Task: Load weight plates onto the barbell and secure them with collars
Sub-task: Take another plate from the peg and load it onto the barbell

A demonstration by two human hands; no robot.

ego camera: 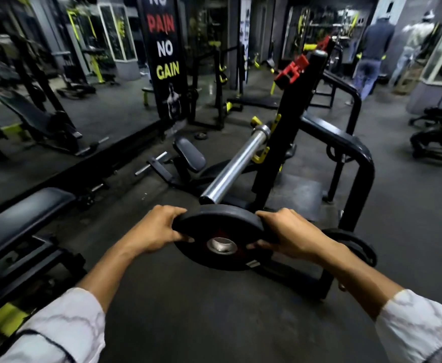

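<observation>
I hold a black weight plate (218, 233) with a steel-lined centre hole in both hands, just below and in front of the bare chrome sleeve of the barbell (236, 166). My left hand (159, 229) grips the plate's left rim and my right hand (289, 235) grips its right rim. The plate is tilted, its hole facing up toward me. The barbell rests on the yellow hooks of a black rack (297, 121). A red collar (291, 72) sits on top of the rack upright.
Another black plate (356, 243) hangs on the rack's lower frame at right. A padded bench (20, 218) stands at left, a low seat pad (189, 153) beyond it. A mirror wall and "No pain no gain" banner (163, 56) are behind. Two people (377, 48) stand far right.
</observation>
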